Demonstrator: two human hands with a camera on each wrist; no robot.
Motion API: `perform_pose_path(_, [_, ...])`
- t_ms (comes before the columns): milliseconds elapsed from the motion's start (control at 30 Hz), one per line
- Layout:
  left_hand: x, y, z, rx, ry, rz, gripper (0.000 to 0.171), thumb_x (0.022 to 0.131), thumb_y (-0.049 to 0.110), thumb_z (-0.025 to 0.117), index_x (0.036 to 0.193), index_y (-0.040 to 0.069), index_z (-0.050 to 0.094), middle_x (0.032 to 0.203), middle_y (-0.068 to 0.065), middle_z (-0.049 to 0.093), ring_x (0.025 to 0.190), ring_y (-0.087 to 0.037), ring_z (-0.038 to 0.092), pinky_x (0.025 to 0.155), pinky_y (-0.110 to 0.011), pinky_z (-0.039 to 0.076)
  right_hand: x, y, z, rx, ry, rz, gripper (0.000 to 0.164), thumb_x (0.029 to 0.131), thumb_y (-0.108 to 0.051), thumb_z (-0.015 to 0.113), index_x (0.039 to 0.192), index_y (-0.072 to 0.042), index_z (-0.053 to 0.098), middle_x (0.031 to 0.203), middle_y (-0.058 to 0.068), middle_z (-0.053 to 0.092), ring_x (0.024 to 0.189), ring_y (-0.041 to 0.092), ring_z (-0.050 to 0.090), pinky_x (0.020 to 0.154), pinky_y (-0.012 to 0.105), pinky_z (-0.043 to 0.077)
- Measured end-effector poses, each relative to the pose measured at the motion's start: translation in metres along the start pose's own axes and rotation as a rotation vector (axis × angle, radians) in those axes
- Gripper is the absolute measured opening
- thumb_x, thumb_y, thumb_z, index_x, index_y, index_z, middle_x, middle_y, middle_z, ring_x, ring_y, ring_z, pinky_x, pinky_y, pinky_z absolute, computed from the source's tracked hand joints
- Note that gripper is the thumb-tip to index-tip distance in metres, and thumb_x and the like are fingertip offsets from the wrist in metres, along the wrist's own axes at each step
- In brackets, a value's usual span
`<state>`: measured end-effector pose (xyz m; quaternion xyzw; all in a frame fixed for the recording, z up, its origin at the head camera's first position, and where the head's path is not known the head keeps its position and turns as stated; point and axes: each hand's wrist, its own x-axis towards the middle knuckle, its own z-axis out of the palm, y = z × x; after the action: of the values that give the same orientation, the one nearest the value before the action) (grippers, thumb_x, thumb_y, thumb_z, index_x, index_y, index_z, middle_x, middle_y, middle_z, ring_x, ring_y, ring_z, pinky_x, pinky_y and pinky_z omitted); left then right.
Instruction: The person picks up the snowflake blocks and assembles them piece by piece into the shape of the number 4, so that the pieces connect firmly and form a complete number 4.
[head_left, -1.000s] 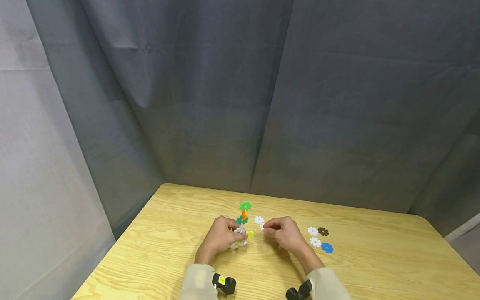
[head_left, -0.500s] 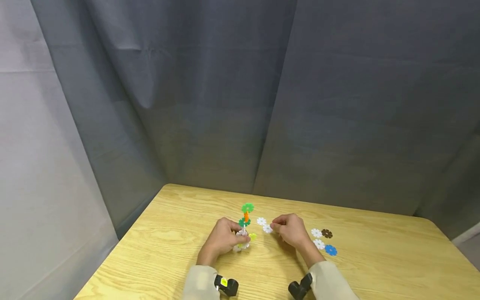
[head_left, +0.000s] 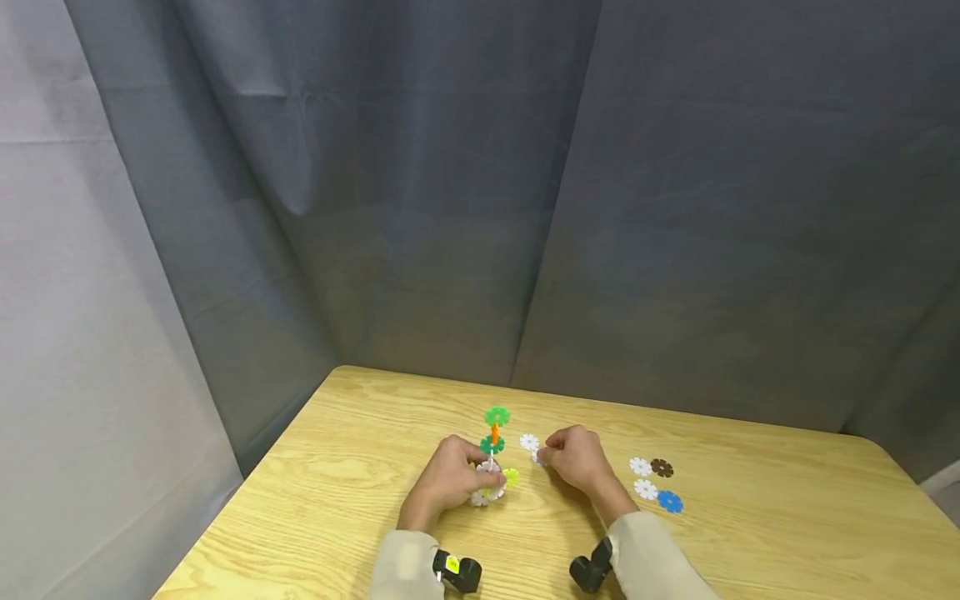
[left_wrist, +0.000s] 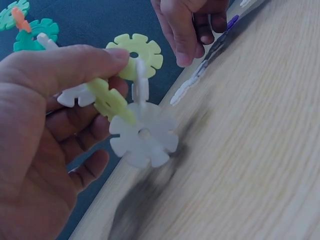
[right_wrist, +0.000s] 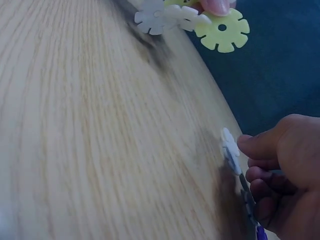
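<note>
My left hand (head_left: 448, 481) holds a joined cluster of notched snowflake discs up off the table, thumb on top and fingers beneath. Light green (head_left: 497, 416), orange (head_left: 495, 434) and dark green (head_left: 492, 444) discs reach away from me on one arm. Closer in, the left wrist view has a white disc (left_wrist: 145, 150) and a pale yellow disc (left_wrist: 150, 57) slotted around the thumb. My right hand (head_left: 581, 460) hovers low with thumb and fingertips right at a loose white disc (head_left: 537, 457), partly covering it. In the right wrist view the thumb tip meets the white disc's edge (right_wrist: 229, 145).
Another white disc (head_left: 529, 442) lies flat just beyond the right fingertips. Off to the right rest two white discs (head_left: 646, 489), a brown disc (head_left: 662, 467) and a blue disc (head_left: 671, 502). Grey curtain (head_left: 420, 250) hangs behind the wooden table (head_left: 300, 500).
The right fingertips first drew back from the near loose white disc, baring it, then came in over it again. The left hand keeps the cluster almost still while the view shifts slightly.
</note>
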<state>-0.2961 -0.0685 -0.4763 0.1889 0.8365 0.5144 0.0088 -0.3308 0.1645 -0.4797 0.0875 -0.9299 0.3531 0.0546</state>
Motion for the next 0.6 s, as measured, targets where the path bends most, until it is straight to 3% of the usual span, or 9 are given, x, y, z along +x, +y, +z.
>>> perform_pose_path(233, [-0.0004,0.0005,-0.0001,-0.007,-0.004,-0.002,0.018,0.08,0.013,0.083,0.065,0.011,0.073,0.056,0.008,0.049,0.053,-0.006,0.038,0.047,-0.021,0.033,0.0038,-0.0013,0.0048,-0.082,-0.064,0.021,0.016,0.087,-0.017,0.079,0.075,-0.009,0.073,0.068,-0.003,0.06,0.063,0.015,0.048,0.059,0.033,0.043])
perform_pose_path(467, [-0.001,0.0005,-0.001,-0.002,-0.004,-0.009,0.015,0.081,0.012,0.083,0.068,0.011,0.075,0.06,0.008,0.053,0.056,-0.007,0.04,0.049,-0.022,0.035,0.005,-0.0041,0.0053,-0.151,-0.064,0.047,0.017,0.084,-0.02,0.082,0.091,-0.005,0.077,0.091,0.005,0.071,0.083,0.022,0.063,0.072,0.046,0.054])
perform_pose_path(600, [-0.0008,0.0004,-0.0004,0.006,-0.004,-0.005,0.015,0.081,0.013,0.083,0.069,0.011,0.075,0.059,0.008,0.052,0.057,-0.007,0.04,0.05,-0.022,0.035,0.0059,-0.0043,0.0053,-0.157,-0.07,0.061,0.017,0.083,-0.019,0.082,0.088,-0.005,0.075,0.089,0.005,0.07,0.084,0.023,0.062,0.072,0.046,0.053])
